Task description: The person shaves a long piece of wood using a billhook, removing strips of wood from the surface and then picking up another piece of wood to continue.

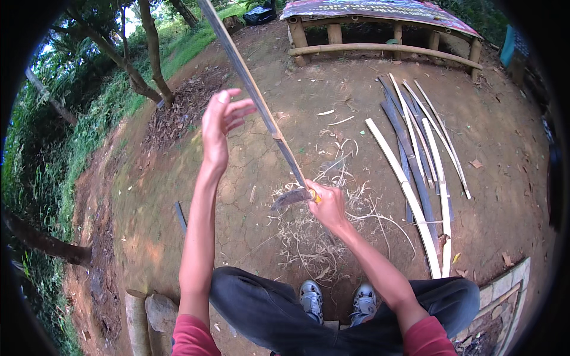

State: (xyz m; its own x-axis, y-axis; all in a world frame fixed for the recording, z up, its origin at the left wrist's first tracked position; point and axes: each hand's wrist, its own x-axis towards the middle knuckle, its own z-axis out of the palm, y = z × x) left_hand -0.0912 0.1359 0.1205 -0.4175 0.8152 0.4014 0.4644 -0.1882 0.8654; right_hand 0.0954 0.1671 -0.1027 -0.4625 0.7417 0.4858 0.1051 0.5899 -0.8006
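My right hand is closed around a knife with a short curved dark blade pointing left; a bit of yellow shows at its handle. A long bamboo strip, dark on one face and pale along its edge, slants from the top of the view down into the same hand. Its lower end shows just below the fist. Beside the strip's upper half, my left hand is raised with fingers apart and holds nothing; its fingertips come close to the strip, and contact cannot be made out.
Curly shavings litter the ground before my shoes. Several pale and dark bamboo strips lie to the right. A low bamboo bench stands at the back, trees at the far left. Cut log pieces sit near-left.
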